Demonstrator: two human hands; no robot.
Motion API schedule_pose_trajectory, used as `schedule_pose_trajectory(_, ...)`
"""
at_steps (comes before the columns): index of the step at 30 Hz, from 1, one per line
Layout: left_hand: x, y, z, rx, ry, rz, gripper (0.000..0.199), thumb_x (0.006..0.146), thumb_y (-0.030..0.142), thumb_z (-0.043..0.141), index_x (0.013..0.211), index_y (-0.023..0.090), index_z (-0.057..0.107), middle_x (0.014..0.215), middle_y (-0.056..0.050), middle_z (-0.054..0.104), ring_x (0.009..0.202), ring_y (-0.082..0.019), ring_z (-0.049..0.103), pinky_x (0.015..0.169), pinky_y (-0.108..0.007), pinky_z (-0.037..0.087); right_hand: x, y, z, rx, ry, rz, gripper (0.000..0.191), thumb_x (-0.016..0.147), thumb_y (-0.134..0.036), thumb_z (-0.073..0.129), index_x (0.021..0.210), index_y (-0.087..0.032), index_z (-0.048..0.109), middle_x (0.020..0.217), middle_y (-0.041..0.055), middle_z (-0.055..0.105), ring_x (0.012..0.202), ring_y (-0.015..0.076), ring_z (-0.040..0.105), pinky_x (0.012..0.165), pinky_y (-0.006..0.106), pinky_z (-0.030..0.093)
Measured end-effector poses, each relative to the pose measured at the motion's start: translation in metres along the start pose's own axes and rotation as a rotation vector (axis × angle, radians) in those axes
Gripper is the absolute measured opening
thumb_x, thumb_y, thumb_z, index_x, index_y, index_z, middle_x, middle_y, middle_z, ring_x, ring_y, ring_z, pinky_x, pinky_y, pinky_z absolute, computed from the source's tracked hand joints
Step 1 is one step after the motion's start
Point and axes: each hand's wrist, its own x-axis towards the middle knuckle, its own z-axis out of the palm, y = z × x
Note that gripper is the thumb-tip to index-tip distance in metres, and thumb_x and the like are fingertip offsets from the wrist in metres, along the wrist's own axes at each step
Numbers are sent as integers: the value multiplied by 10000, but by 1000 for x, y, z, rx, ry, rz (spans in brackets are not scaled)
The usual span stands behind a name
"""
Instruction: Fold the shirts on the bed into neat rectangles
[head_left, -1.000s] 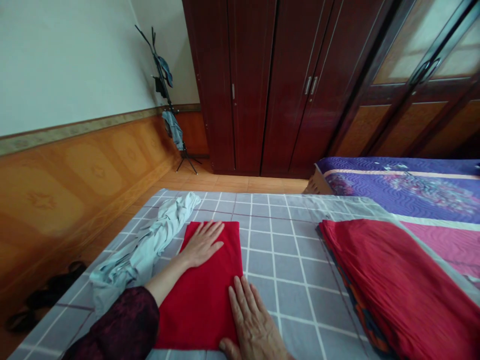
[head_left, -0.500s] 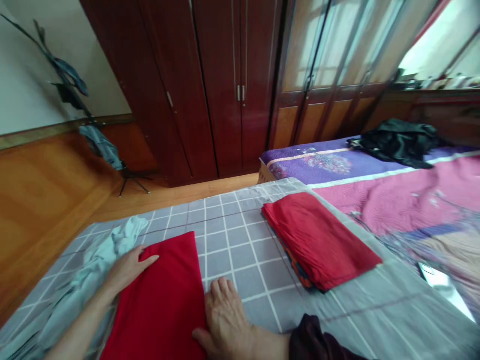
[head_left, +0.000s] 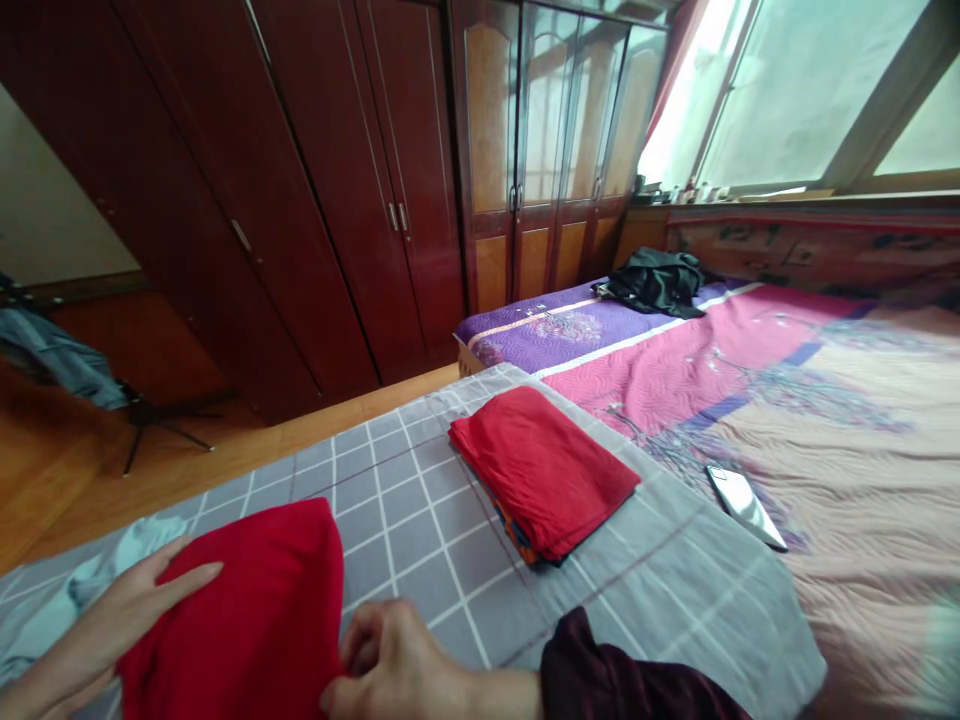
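1. The view has swung right since a second ago; the long bed (head_left: 825, 420) with its pink and purple quilt now fills the right side, the dark wardrobe (head_left: 300, 200) stands behind it, and a bright window (head_left: 810, 90) has come into sight; I judge that my head has turned while my hands stayed on the work.
2. The grey checked sheet (head_left: 420, 500) under my hands is the same working surface; on it, well apart from me, lies a folded red stack (head_left: 544, 470), flat and untouched.
3. The red cloth (head_left: 255, 610) in front of me, pressed flat a second ago, now bulges and lifts at its near edge; it sits on the sheet between my two hands; I read this as the fold being taken up rather than smoothed.
4. My left hand (head_left: 112, 620) rests open on the cloth's left side, fingers spread, as before; a pale crumpled garment (head_left: 52, 600) lies just beside it.
5. My right hand (head_left: 397, 665), flat a moment ago, has curled; its fingers are closed, pinching the cloth's right edge.
6. A phone (head_left: 746, 495) lies on the quilt, well clear of both hands.
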Motion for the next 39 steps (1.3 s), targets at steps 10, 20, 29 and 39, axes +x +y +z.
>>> schedule_pose_trajectory(10, -24, 226, 121, -712, -296, 227, 551, 572, 265, 820, 1054, 148, 579, 894, -38, 715, 784, -180, 688, 716, -258, 562, -73, -46, -189, 408, 471, -350, 288, 603, -354, 729, 755, -182, 556, 550, -51, 543, 468, 66, 447, 452, 186, 314)
schedule_pose_trajectory(20, 29, 261, 276, -509, -348, 296, 272, 759, 198, 676, 1002, 114, 585, 895, -69, 683, 733, -162, 659, 696, -294, 542, -57, 9, -318, -153, 970, -139, 285, 667, -453, 579, 719, -179, 638, 527, -6, 538, 497, 150, 525, 491, 276, 422)
schedule_pose_trajectory(29, 74, 134, 223, 19, -53, 332, 288, 777, 188, 608, 1059, 140, 570, 1034, -82, 649, 894, -197, 647, 800, -322, 509, -36, 23, -305, -893, 1041, -283, 524, 795, -450, 522, 1186, -108, 588, 1319, 200, 493, 1233, 346, 441, 1034, 472, 322)
schedule_pose_trajectory(39, 30, -24, 22, 610, 429, 85, 537, 725, 334, 600, 1219, 148, 500, 1320, -163, 478, 1262, -340, 387, 1035, -468, 303, 55, 69, -266, -1307, 695, -612, 494, 854, -533, 359, 1176, -251, 605, 1278, 131, 565, 1249, 347, 443, 964, 547, 379)
